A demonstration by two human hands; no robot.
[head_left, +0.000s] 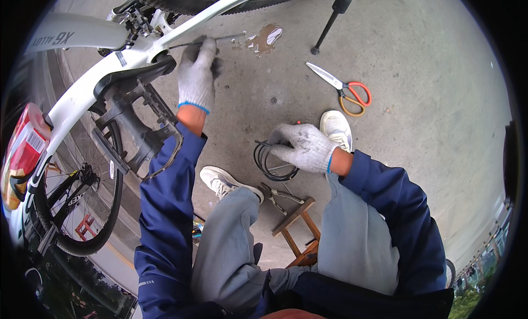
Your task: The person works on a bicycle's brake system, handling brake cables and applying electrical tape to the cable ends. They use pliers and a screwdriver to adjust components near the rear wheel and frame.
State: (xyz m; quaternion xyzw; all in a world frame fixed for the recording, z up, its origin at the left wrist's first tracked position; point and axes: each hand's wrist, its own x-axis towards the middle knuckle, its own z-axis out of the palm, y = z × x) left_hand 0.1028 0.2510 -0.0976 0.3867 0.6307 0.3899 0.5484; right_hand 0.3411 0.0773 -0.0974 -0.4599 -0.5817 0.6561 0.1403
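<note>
Navy-blue fabric jacket sleeves [399, 201] frame a coil of slim black looped cable [260, 166] between off-white laced shoes [220, 181].

Right hand [305, 146], in a grey-white knitted glove, has thumb and fingertips together on the coil's upper edge; whether its loops touch the grey concrete floor [418, 88], I cannot tell. Left hand [198, 66], similarly gloved, is beside the white tubular bicycle frame [82, 99], at a thin dark strand [184, 45]; whether its fingers clamp that is unclear. The coil should be light and springy, likely to spread or kink when loosened, perhaps slippery against knit; best pinched where all the loops bunch together.
</note>
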